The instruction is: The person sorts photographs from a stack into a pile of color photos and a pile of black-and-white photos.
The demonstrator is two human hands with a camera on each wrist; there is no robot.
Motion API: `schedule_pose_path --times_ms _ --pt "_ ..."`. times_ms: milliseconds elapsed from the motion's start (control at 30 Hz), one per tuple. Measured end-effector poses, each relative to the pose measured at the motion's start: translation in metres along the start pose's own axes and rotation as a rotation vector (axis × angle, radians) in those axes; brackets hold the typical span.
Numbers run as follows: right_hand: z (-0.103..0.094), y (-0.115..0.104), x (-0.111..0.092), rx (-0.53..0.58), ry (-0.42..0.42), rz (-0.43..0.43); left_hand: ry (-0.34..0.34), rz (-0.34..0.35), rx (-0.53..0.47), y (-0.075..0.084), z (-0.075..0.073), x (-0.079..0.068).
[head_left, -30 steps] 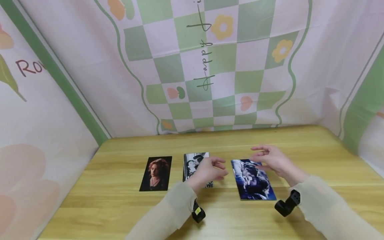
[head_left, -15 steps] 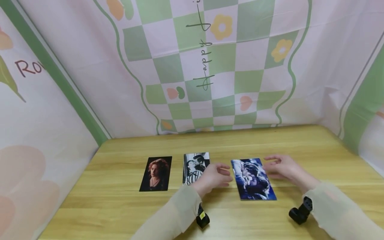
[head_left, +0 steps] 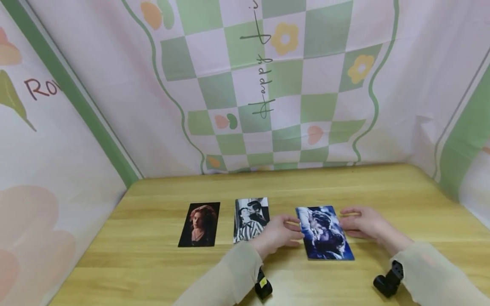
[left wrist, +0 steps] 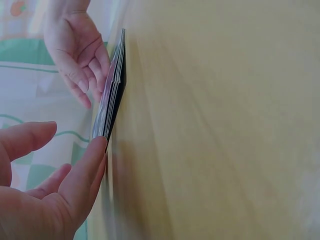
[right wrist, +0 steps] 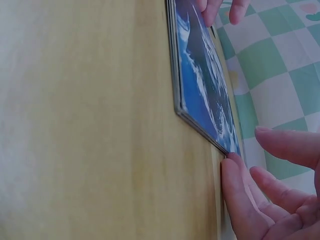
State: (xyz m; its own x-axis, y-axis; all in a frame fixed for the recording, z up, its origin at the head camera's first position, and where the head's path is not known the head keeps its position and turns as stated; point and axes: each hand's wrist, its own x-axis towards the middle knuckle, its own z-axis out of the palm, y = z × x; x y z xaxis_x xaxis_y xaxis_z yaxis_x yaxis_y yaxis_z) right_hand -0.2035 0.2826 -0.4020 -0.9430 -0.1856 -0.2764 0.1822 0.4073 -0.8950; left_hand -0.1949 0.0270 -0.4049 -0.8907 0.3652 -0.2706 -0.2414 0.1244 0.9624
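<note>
A small stack of photo cards (head_left: 325,238) lies on the table, its top card a blue picture of two people close together. The wrist views show several layers along the edge of the stack (left wrist: 114,95). My left hand (head_left: 278,233) is at its left side, fingertips (left wrist: 98,150) touching the edge, thumb raised. On the opposite side, my right hand (head_left: 369,223) has its fingertips (right wrist: 232,167) against the stack's edge. Left of it lies a black-and-white photo card (head_left: 249,219), its lower right corner hidden behind my left hand.
Further left, a dark portrait card (head_left: 200,225) lies flat on the wooden table (head_left: 153,272). A printed cloth with green and white checks (head_left: 285,97) hangs behind the far edge. More printed cloth (head_left: 57,170) covers the left side.
My right hand has come off the top of the blue card and moved right and down to its edge. My left hand has moved right, uncovering more of the black-and-white card.
</note>
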Motion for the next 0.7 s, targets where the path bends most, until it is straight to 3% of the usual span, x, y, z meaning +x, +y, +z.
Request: schedule_pose_path --times_ms 700 --pt "0.0035 -0.0009 -0.0035 0.012 0.044 0.001 0.018 0.000 0.023 0.0030 0.0030 -0.0041"
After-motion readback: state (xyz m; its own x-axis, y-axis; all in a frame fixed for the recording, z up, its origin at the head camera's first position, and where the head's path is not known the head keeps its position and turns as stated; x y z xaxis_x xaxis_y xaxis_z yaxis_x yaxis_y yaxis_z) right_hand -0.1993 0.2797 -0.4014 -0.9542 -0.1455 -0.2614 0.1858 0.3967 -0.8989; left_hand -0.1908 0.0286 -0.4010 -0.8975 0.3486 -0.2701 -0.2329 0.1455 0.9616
